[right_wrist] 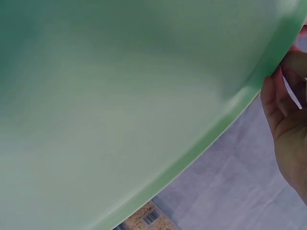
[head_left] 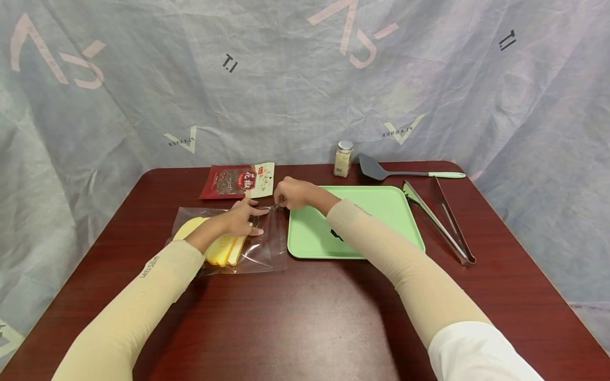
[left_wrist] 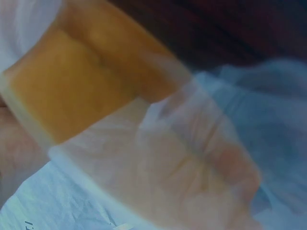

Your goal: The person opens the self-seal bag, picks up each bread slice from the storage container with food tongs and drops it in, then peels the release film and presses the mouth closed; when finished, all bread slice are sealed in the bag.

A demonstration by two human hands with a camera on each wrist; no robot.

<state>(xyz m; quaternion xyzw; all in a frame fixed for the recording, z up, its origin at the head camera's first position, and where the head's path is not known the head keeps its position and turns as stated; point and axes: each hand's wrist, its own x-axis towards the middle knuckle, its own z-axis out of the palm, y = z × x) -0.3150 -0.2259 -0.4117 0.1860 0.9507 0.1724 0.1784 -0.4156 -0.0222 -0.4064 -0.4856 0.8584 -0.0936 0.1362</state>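
Observation:
A clear plastic bag [head_left: 269,246] lies on the table left of the green tray, holding several yellow slices with pale edges [head_left: 220,251]. My left hand [head_left: 235,218] rests over the bag, its index finger and thumb extended toward the bag's right end. At the bag's upper right corner, my right hand [head_left: 292,193] pinches the edge with curled fingers, close to the tray's corner. The left wrist view is blurred, with the yellow slices [left_wrist: 72,86] large in it and fingers seen through the film. In the right wrist view, the right hand [right_wrist: 292,124] is at the tray's rim.
The green tray [head_left: 381,203] sits right of the bag, partly under the right forearm. Behind are a red seasoning packet [head_left: 233,181], a spice jar [head_left: 342,160] and a grey spatula [head_left: 376,169]. Metal tongs [head_left: 448,225] lie right of the tray on the table [head_left: 305,317].

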